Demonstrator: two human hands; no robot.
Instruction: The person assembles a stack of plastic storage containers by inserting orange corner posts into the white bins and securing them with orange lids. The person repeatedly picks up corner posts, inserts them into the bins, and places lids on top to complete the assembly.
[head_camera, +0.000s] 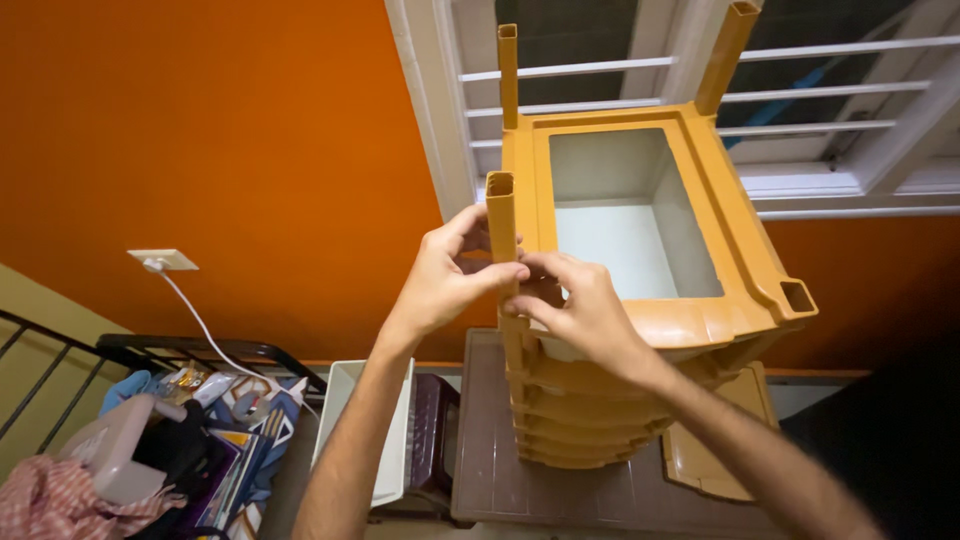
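Head view: both my hands, left hand (440, 285) and right hand (580, 310), pinch the orange post (501, 215) at the near-left corner of the stacked drawer frames (700, 320) on the brown desk (490, 470).

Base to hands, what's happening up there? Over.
Left hand and right hand both pinching the near corner post on the orange drawer frame. White drawer in place. Nothing blocking.
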